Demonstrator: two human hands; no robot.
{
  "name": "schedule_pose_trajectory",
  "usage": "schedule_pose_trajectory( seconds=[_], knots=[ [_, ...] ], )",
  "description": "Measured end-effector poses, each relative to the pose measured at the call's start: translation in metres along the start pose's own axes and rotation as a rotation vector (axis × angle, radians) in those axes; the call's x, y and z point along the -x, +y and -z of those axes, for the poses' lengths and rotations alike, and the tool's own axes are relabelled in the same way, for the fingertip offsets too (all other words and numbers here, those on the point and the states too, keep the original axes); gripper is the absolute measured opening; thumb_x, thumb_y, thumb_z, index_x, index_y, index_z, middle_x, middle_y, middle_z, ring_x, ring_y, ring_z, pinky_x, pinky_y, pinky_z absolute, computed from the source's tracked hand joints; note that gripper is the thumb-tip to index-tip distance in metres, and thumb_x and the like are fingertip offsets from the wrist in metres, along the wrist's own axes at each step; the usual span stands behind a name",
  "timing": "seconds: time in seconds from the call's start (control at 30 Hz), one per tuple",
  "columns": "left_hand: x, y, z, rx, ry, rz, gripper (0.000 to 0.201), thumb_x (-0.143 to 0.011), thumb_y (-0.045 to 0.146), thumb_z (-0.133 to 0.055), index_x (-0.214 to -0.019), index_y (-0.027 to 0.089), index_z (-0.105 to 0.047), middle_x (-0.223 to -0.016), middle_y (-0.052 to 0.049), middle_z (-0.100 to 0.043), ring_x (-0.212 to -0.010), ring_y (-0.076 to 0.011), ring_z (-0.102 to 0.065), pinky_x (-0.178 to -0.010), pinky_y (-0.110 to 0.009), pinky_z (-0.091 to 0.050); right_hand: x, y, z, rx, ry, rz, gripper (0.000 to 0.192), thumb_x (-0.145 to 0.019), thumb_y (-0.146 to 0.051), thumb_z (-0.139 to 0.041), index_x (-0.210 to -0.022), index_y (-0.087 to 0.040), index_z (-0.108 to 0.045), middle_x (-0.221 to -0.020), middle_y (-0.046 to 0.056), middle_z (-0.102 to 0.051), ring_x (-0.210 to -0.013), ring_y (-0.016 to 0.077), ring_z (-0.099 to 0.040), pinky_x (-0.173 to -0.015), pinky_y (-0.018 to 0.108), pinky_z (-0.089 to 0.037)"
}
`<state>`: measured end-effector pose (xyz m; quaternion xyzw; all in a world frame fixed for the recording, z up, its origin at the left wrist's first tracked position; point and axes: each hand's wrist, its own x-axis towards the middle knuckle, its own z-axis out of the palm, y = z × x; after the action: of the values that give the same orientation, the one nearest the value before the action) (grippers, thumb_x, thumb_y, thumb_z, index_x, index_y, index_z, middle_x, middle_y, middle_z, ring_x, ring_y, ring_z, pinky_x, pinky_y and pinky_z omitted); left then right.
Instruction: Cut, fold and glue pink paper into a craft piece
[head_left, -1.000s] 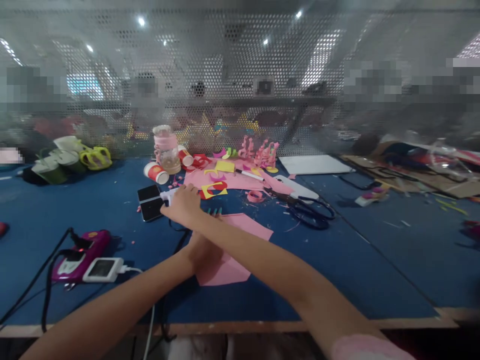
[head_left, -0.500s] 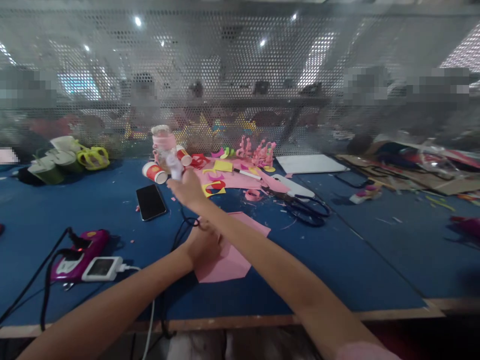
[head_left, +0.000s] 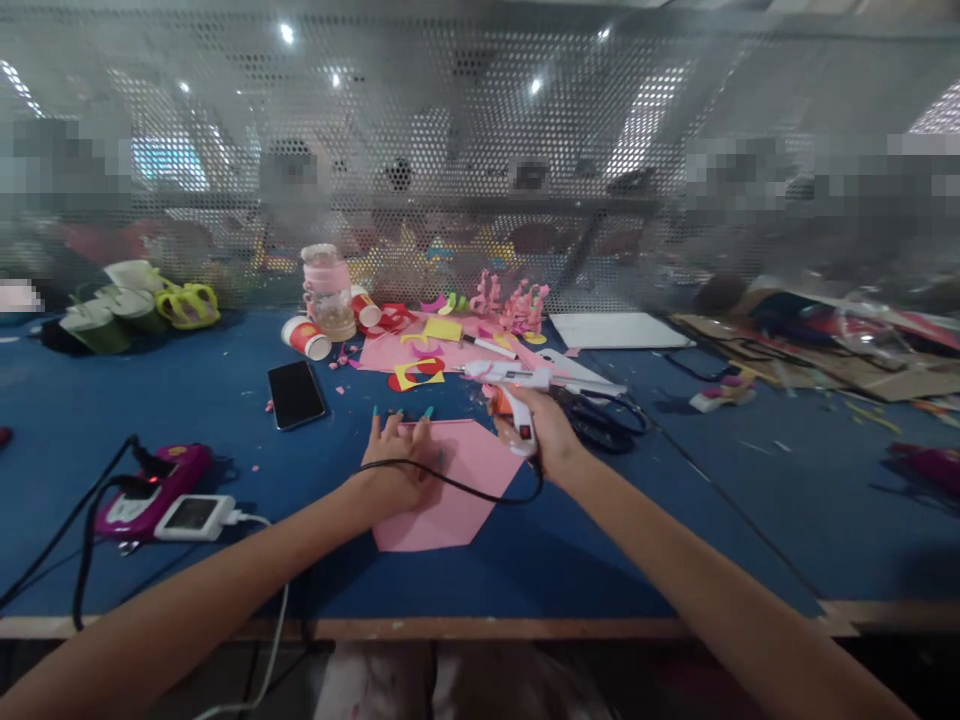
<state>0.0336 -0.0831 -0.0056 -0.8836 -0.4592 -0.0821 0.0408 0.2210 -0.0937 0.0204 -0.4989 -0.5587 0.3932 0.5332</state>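
Observation:
My right hand (head_left: 541,432) grips a white glue gun (head_left: 516,385) by its handle, the barrel level and pointing left above the table. Its black cord (head_left: 450,484) loops down across the pink paper sheet (head_left: 457,485) and over my left wrist. My left hand (head_left: 397,460) lies flat with fingers spread on the left part of that pink sheet, pressing it onto the blue table (head_left: 637,520).
A black phone (head_left: 295,393) lies left of the sheet. Black scissors (head_left: 607,412) rest just right of the glue gun. Paper scraps, red cups (head_left: 307,338) and a pink jar (head_left: 328,292) crowd the back. A purple device (head_left: 150,490) with a white charger sits at left.
My right hand picked the glue gun up from beside the phone, lifted it and carried it right, over the pink sheet. My left hand stayed on the sheet, now uncovered by my right arm.

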Motion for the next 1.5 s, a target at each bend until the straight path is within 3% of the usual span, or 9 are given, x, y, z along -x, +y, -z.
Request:
schedule_pose_trajectory(
  seconds=[0.17,0.33,0.43,0.57,0.73,0.93,1.17,1.33,1.5],
  knots=[
    [-0.003,0.003,0.003,0.015,-0.107,0.009,0.057,-0.078,0.035,-0.04,-0.126,0.005,-0.036,-0.121,-0.015,-0.052,-0.119,-0.0331,-0.038,-0.1,-0.048,-0.026,-0.004,0.003,0.008,-0.248,0.022,-0.202,0.026,-0.067,-0.042,-0.047,-0.057,-0.018,-0.051,-0.04,0.0,-0.047,-0.029,0.0062,-0.032,-0.033,0.023,-0.025],
    [-0.001,0.001,0.004,0.046,-0.164,0.005,0.056,-0.079,0.036,-0.04,-0.129,0.011,-0.034,-0.133,-0.011,-0.041,-0.124,-0.0327,-0.031,-0.102,-0.045,-0.023,-0.022,-0.03,0.045,-0.424,0.19,-0.177,0.014,-0.061,-0.031,-0.046,-0.055,-0.018,-0.048,-0.038,-0.004,-0.044,-0.029,0.0043,-0.03,-0.029,0.017,-0.02],
    [0.004,-0.004,0.006,0.109,-0.155,0.0,0.055,-0.081,0.038,-0.037,-0.13,0.015,-0.03,-0.133,-0.009,-0.041,-0.126,-0.0298,-0.029,-0.103,-0.045,-0.022,-0.023,-0.044,0.073,-0.392,0.135,-0.212,0.021,-0.068,-0.03,-0.038,-0.053,-0.018,-0.048,-0.03,-0.006,-0.033,-0.025,0.0043,-0.026,-0.028,0.016,-0.013],
    [0.009,-0.011,0.008,0.205,-0.15,-0.017,0.055,-0.079,0.037,-0.04,-0.129,0.017,-0.031,-0.133,-0.007,-0.042,-0.127,-0.0265,-0.028,-0.104,-0.044,-0.022,-0.013,-0.038,0.089,-0.262,0.069,-0.276,0.018,-0.066,-0.028,-0.042,-0.054,-0.016,-0.049,-0.032,-0.003,-0.041,-0.024,0.0038,-0.03,-0.029,0.016,-0.018],
    [0.01,-0.014,0.004,0.255,-0.108,-0.022,0.056,-0.079,0.036,-0.04,-0.131,0.017,-0.029,-0.133,-0.008,-0.042,-0.126,-0.0257,-0.03,-0.104,-0.043,-0.022,-0.003,-0.016,0.056,-0.114,-0.138,-0.292,0.022,-0.061,-0.035,-0.051,-0.054,-0.014,-0.052,-0.028,-0.002,-0.042,-0.022,0.0082,-0.036,-0.026,0.019,-0.024],
    [0.011,-0.015,0.003,0.364,-0.019,0.01,0.065,-0.079,0.048,-0.041,-0.129,0.011,-0.027,-0.133,-0.016,-0.037,-0.123,-0.0271,-0.035,-0.1,-0.042,-0.03,-0.005,-0.009,0.015,-0.056,-0.216,-0.292,0.023,-0.056,-0.036,-0.056,-0.051,-0.014,-0.052,-0.027,-0.005,-0.04,-0.022,0.0074,-0.035,-0.024,0.019,-0.027],
    [0.012,-0.018,-0.011,0.566,0.094,0.032,0.067,-0.074,0.049,-0.05,-0.127,0.015,-0.028,-0.125,-0.014,-0.041,-0.116,-0.0272,-0.042,-0.094,-0.042,-0.038,0.01,0.005,0.0,0.045,-0.319,-0.23,0.015,-0.062,-0.029,-0.057,-0.066,-0.015,-0.054,-0.041,-0.005,-0.052,-0.026,0.0062,-0.041,-0.028,0.018,-0.036],
    [0.01,-0.019,-0.01,0.705,0.088,0.129,0.08,-0.065,0.048,-0.063,-0.127,0.015,-0.024,-0.125,-0.016,-0.036,-0.108,-0.0286,-0.047,-0.089,-0.045,-0.042,0.005,0.003,-0.013,0.077,-0.357,-0.249,0.018,-0.063,-0.029,-0.054,-0.07,-0.013,-0.055,-0.046,-0.004,-0.053,-0.026,0.0064,-0.041,-0.026,0.018,-0.035],
    [0.009,-0.019,-0.005,0.837,0.06,0.202,0.088,-0.055,0.048,-0.07,-0.125,0.02,-0.023,-0.117,-0.013,-0.041,-0.108,-0.0317,-0.047,-0.088,-0.051,-0.042,0.0,0.005,-0.019,0.168,-0.428,-0.233,0.02,-0.064,-0.032,-0.05,-0.073,-0.014,-0.054,-0.049,-0.004,-0.051,-0.028,0.007,-0.042,-0.028,0.02,-0.037]
  ],
)
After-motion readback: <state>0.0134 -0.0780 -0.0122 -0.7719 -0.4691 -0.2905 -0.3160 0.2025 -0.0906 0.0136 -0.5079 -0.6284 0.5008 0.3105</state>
